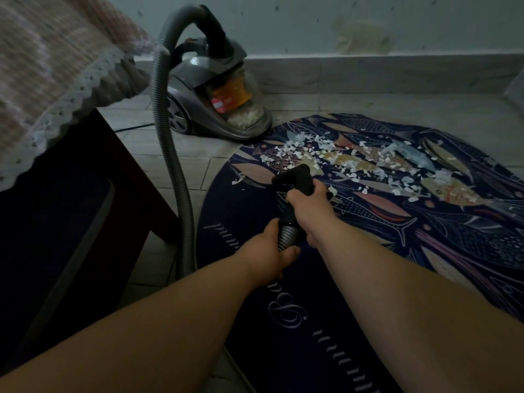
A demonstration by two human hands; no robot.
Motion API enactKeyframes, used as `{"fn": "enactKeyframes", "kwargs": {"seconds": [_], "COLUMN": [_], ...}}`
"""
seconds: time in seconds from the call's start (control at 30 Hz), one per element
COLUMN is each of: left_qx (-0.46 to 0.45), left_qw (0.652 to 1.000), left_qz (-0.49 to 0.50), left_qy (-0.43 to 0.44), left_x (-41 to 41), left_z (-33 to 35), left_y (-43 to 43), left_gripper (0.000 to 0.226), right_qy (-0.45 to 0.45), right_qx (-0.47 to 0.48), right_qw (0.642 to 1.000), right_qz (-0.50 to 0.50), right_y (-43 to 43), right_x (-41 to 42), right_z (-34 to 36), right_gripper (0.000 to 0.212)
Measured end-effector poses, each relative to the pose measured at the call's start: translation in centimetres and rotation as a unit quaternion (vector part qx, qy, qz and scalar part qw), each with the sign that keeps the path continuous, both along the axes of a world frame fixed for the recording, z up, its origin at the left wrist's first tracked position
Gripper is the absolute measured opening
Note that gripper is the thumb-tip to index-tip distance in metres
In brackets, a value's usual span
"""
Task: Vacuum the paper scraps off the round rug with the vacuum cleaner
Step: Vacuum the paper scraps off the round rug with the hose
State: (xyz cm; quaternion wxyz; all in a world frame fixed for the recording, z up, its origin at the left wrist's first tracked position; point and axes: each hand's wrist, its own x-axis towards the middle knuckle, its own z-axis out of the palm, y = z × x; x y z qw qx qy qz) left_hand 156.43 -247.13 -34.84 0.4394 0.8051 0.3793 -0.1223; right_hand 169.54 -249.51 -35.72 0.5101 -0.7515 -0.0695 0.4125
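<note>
**Both hands on the hose, nozzle at the edge of the scraps**

Pale floor tiles [181,165] run back to a grey-green wall [312,21] with a light skirting strip along its foot. Across the right and middle of the floor lies the round rug [442,236], dark blue with a fish and leaf pattern and pale script along its near edge. At the left stands a dark piece of furniture [71,208] draped with a lace-edged cloth [56,80]. Near the wall, just off the rug's far-left edge, sits the vacuum cleaner [209,89], grey, with white shreds visible in its clear bin. Its ribbed grey hose [170,154] arches up from the body, drops down along the furniture and comes round to the hands. The paper scraps [368,163] lie in a loose white band across the middle of the rug. The black nozzle [295,175] points into the left end of that band. The right hand [309,202] has its grip closed round the black nozzle tube; the left hand [269,248] has its grip closed round the ribbed hose just behind it.
</note>
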Motion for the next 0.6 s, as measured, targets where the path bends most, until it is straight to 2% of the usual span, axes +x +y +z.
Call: {"fn": "enactKeyframes", "kwargs": {"seconds": [0.6], "left_qx": [0.015], "left_qw": [0.993], "left_qz": [0.111], "left_qy": [-0.028], "left_x": [-0.4], "left_z": [0.5], "left_y": [3.6], "left_gripper": [0.062], "right_qy": [0.033], "right_qx": [0.024], "right_qw": [0.997], "right_qz": [0.072], "right_y": [6.7], "right_x": [-0.5], "right_z": [0.1], "right_gripper": [0.075]}}
